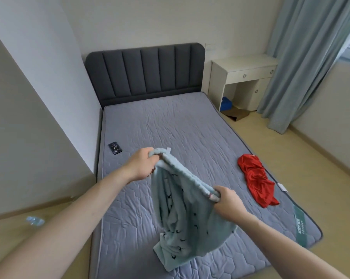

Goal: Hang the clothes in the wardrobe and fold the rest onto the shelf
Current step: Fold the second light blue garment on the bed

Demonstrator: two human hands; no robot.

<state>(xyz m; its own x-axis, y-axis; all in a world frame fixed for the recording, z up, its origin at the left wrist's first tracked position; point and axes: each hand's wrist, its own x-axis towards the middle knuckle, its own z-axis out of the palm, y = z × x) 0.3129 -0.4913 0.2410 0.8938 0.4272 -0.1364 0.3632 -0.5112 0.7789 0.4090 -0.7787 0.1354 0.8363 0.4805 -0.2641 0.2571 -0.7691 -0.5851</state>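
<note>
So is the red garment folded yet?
No. The red garment lies crumpled on the mattress, untouched by either hand.

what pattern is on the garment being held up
Light blue garment with small dark bird-like marks, head view.

Soft daylight enters past the pale blue-green curtain (303, 63) at right; shadows faint, wide-angle edges bowed, slight blur throughout.

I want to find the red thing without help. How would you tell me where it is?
Look at the big grey mattress with the dark headboard. Go to its right edge, near the foot end. The crumpled red garment lies there alone; the other cloth, the pale blue garment, is held up by two hands.
</note>
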